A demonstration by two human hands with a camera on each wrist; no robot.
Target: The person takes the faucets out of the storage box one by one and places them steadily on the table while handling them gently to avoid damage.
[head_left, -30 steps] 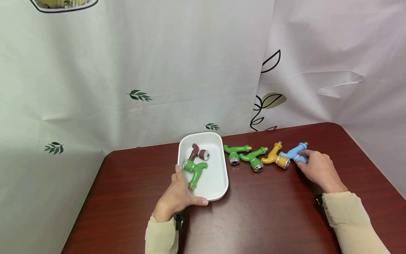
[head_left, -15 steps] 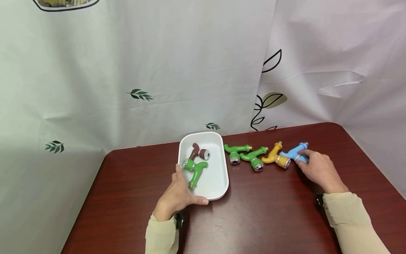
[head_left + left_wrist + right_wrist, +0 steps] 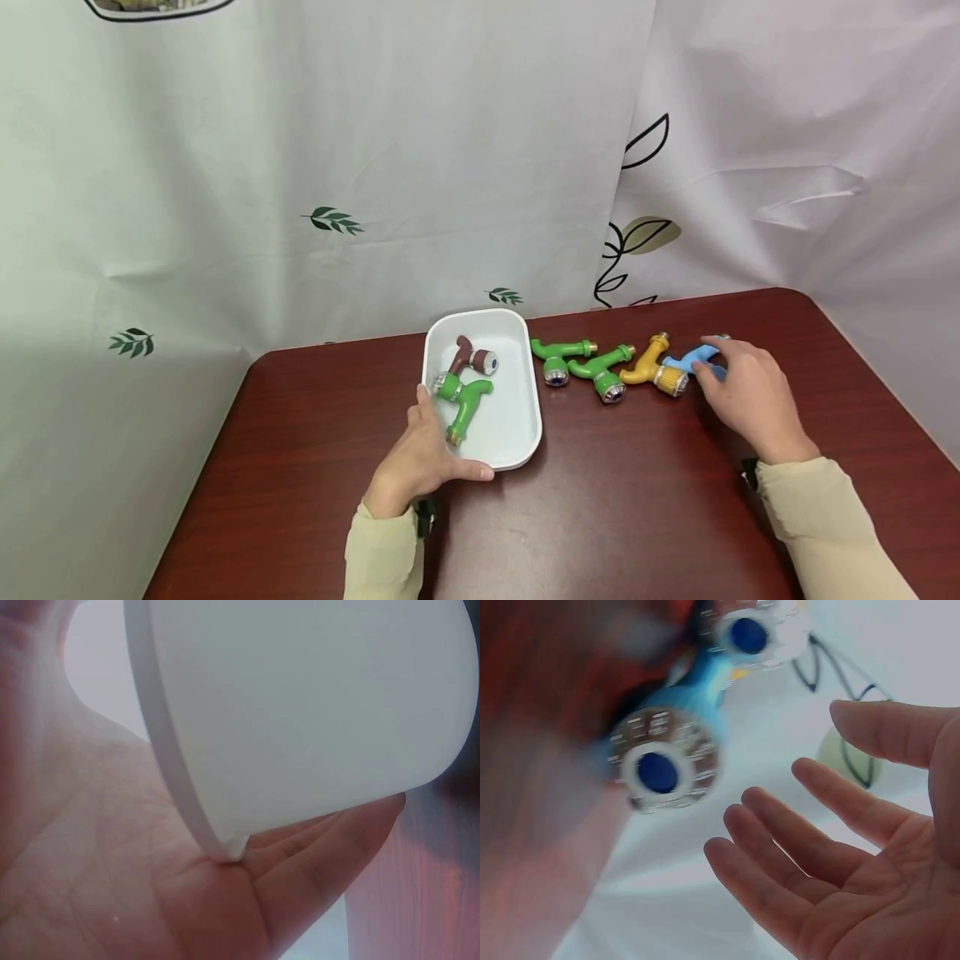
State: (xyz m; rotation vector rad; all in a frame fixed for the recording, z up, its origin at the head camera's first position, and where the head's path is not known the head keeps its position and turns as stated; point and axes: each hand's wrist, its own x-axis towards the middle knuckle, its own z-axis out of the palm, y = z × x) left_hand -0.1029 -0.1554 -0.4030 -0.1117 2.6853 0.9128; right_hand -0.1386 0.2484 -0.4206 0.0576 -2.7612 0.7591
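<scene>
My left hand (image 3: 416, 458) spans the near left corner of a white tray (image 3: 528, 392), thumb along the near wall and fingers along the left wall. In the left wrist view its fairly straight fingers (image 3: 322, 855) touch the outside of the tray (image 3: 315, 712). Inside the tray lie a dark red tap (image 3: 460, 358) and a green tap (image 3: 467, 408). My right hand (image 3: 753, 400) hovers by a light blue tap (image 3: 686, 361) on the table, partly covering it. The right wrist view shows the hand's spread fingers (image 3: 780, 825) apart from the blue tap (image 3: 694, 709).
A yellow tap (image 3: 647, 367) lies just left of the blue one. Two green taps, one by the tray (image 3: 555, 354) and another green tap (image 3: 603, 371), continue the row on the dark red table (image 3: 600, 500). A pale patterned curtain (image 3: 412, 167) hangs behind.
My right hand has loosened from the blue tap and lifted slightly, with its fingers spreading. The blue tap stays in place. My left hand stays at the tray.
</scene>
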